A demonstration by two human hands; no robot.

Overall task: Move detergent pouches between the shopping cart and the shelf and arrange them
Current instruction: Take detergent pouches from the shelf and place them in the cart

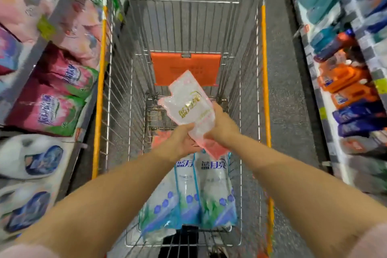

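A clear pouch with pink edges and gold lettering [188, 100] is held above the shopping cart [265, 52], tilted with its top pointing away from me. My left hand [180, 140] grips its lower end from the left. My right hand [222, 123] grips its lower right side. Below my hands, blue-and-white detergent pouches [201, 190] lie in the near part of the cart, and a pink pouch [161, 138] shows just past my left wrist. The shelf on the left [69, 14] holds pink and magenta pouches [54, 109].
An orange child-seat flap [186, 67] stands in the far part of the cart. White-and-blue packs [33, 157] fill the lower left shelf. The right shelf [343, 98] carries orange and blue detergent bottles. Grey floor runs along both sides of the cart.
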